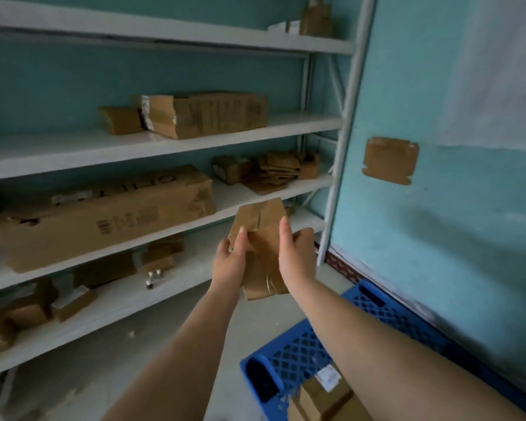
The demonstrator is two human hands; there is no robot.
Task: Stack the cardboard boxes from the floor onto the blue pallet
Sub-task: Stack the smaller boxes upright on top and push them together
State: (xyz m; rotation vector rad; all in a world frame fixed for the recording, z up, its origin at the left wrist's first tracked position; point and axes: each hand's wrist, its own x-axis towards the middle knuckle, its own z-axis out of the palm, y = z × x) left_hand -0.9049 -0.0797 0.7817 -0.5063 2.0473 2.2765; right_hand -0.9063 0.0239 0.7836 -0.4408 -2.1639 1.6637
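Both hands, left [229, 262] and right [296, 253], grip a small cardboard box [260, 247] by its sides, held in the air before the shelves [152, 141], above the blue pallet [298, 354] bearing another box [322, 396].

Storeroom / small stockroom, by the look of it. White metal shelving [164, 138] across the left and centre of the frame, several tiers, loaded w/ cardboard boxes: long printed carton [104, 220] mid-left, flat carton [207, 115] one tier up, heap of flattened cardboard [274, 173] centre-right, smaller boxes [28, 308] lower left. Blue plastic pallet [298, 357] on bare grey concrete floor [170, 344] at bottom right. Teal painted walls [407, 86], upper part at top right white; cardboard piece [390, 161] stuck on wall at right. No furniture, just stock and packing material.
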